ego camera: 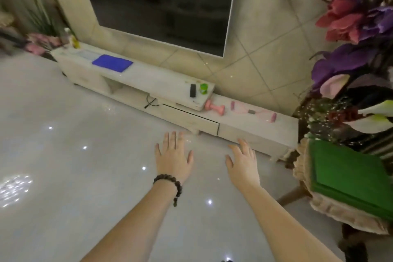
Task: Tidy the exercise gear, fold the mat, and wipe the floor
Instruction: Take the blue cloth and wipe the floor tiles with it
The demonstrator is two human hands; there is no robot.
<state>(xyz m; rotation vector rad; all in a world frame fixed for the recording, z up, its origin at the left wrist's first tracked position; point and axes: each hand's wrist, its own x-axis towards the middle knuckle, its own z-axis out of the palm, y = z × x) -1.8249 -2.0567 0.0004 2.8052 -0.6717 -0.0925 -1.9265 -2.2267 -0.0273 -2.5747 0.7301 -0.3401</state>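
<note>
My left hand [173, 155] and my right hand [243, 160] are stretched out over the glossy pale floor [63, 155], palms down, fingers apart, holding nothing. A dark bead bracelet sits on my left wrist. Ahead, on the low white TV cabinet [255, 132], lie a pink dumbbell [214, 107] and a pink resistance band with foam handles [253, 111]. Further left on the cabinet's higher top lies a folded blue cloth or mat [112, 62].
A dark TV screen [161, 2] hangs on the tiled wall. A black remote [192, 90] and a small green object [203, 88] sit on the cabinet top. Artificial flowers [350, 27] and a green board [348, 176] on a chair crowd the right side.
</note>
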